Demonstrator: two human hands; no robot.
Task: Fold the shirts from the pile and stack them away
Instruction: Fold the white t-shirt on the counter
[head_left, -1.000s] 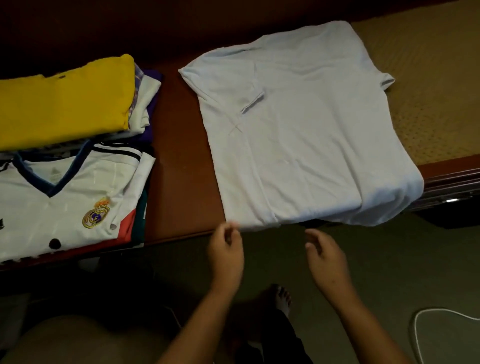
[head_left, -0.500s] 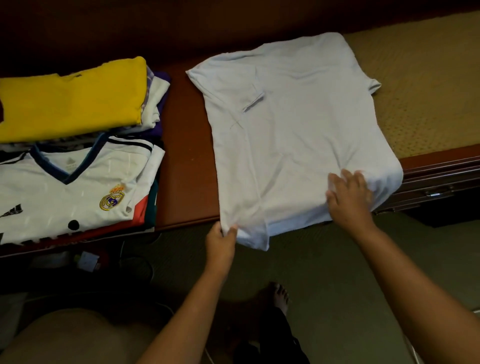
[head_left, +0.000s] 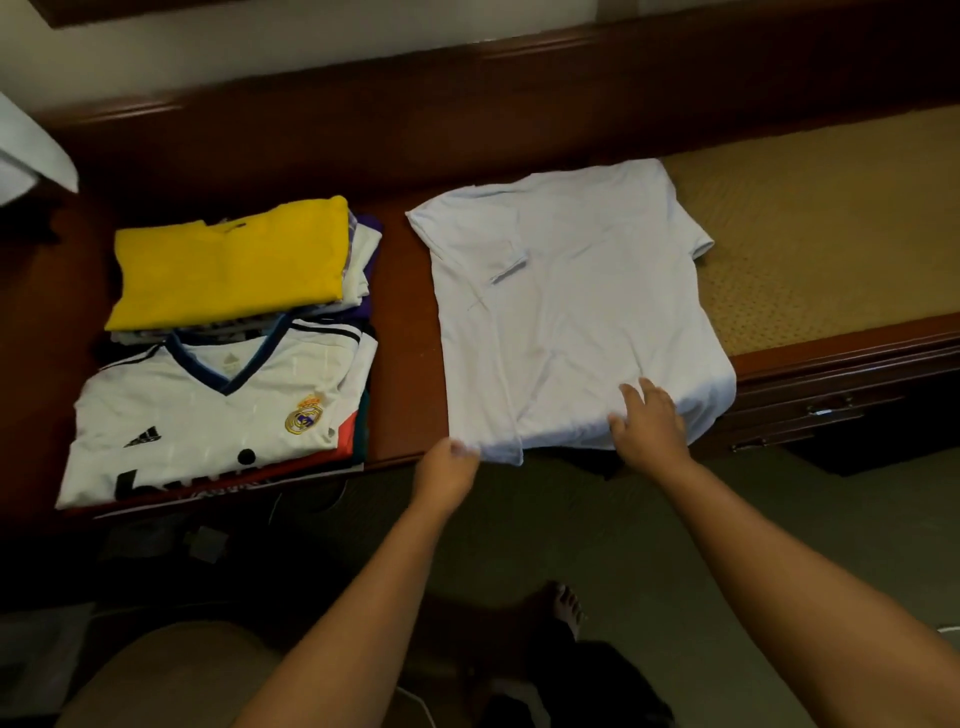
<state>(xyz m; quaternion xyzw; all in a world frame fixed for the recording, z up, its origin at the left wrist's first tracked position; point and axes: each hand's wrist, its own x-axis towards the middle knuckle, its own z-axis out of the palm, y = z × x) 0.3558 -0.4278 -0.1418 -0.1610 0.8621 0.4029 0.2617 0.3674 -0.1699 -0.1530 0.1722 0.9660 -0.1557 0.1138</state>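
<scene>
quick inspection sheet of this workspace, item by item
surface: reddish-brown wooden bench top, with a tan woven mat at its right end.
job's things: pale white t-shirt lies flat, partly on the mat, its near hem at the bench edge; folded yellow shirt tops the far stack; folded white crested football jersey tops the near stack.
clutter: nothing seen.
grippers: left hand pinches the t-shirt's near left corner; right hand rests flat on it.
cables: thin white cable on the floor.
surroundings: drawers, olive carpet.

A woven tan mat (head_left: 831, 234) covers the right part of the dark wooden surface (head_left: 405, 332). Below lies green carpet (head_left: 727, 519). A drawer handle (head_left: 826, 410) glints on the front.
</scene>
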